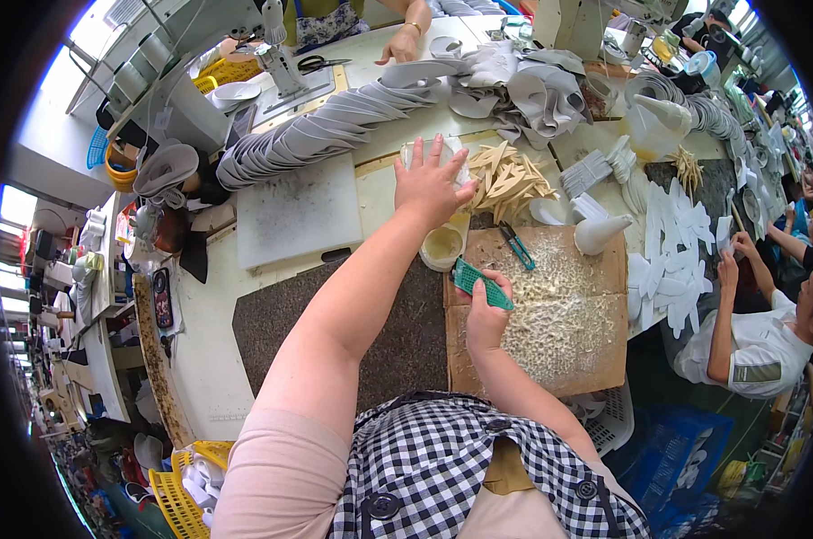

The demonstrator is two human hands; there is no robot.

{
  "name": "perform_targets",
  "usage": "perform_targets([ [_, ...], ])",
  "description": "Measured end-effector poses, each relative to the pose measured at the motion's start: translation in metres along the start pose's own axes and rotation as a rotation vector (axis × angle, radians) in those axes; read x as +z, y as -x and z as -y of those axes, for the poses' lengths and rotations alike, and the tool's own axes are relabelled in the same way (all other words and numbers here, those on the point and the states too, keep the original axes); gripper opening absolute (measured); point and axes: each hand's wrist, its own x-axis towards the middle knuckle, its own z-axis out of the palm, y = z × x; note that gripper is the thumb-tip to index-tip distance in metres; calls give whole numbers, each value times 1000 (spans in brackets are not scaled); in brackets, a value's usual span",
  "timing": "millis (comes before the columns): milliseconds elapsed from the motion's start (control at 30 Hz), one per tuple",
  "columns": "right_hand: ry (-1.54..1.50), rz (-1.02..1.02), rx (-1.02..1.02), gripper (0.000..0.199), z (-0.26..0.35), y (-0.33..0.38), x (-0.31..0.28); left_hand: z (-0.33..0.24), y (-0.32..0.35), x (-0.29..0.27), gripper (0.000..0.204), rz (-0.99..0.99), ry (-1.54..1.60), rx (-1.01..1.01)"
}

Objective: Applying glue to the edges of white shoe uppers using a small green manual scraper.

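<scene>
Head view: lots of pieces wait, and one hand holds a green tool

Across the big pale table (200, 350) lie a dark mat (406, 332) and, beside it, a brown board (568, 323) with dried-looking blobs all over. No tan strip lies on that board, so I think the work is between pieces. A long row of grey pieces (326, 144) leans together at the back. The heap of tan strips (512, 184) looks big, so plenty seems left; I can't tell how many are done.

The left hand (431, 187) has its fingers spread wide over something white (410, 154), just left of the heap. It may be touching it; the hand hides too much.

The right hand (487, 319) is curled tight around the green tool (467, 276), by the board's left edge, near a small pot (437, 265).
</scene>
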Motion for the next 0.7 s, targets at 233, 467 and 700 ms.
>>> perform_targets([
  [233, 1, 20, 20, 14, 4, 4, 2, 0, 2, 0, 55, -15, -1, -1],
  [467, 33, 135, 109, 16, 6, 10, 2, -1, 0, -1, 55, -17, -7, 21],
  [700, -233, 360, 499, 25, 36, 33, -16, 18, -7, 16, 68, -70, 117, 69],
])
